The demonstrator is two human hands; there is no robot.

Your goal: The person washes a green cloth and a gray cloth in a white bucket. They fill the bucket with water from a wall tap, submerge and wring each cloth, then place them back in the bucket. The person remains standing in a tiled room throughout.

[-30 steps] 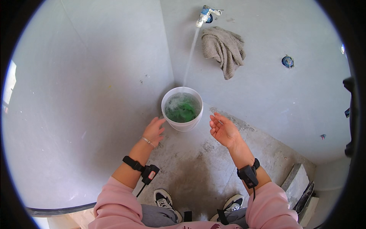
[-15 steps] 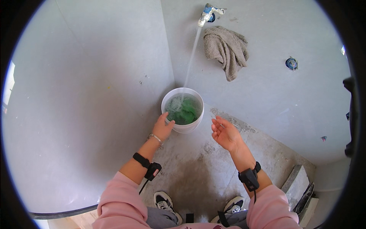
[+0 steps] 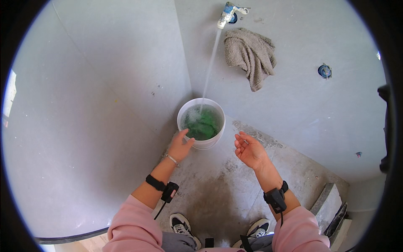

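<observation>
A white bucket [image 3: 204, 143] stands on the floor in the corner. Water [image 3: 213, 50] runs into it from a worn tap [image 3: 227, 16] on the wall. Under the foamy surface lies something green [image 3: 204, 127], whose kind the water blurs. My left hand [image 3: 180, 147] is at the bucket's near left rim, thumb and fingers apart, holding nothing; I cannot tell whether it touches the rim. To the right of the bucket my right hand [image 3: 251, 152] hovers palm up, fingers loosely curled, with nothing in it.
A grey-brown towel [image 3: 251, 56] hangs on the wall beside the tap. Farther right a blue-ringed pipe fitting [image 3: 324, 71] sticks out. Grey slabs [image 3: 327, 200] lean near the lower right wall. The concrete floor [image 3: 214, 197] is stained dark near my shoes [image 3: 182, 227].
The view has shifted slightly. Both hands stay near the bucket with little movement, and water keeps running. The green thing's outline in the water looks a little different.
</observation>
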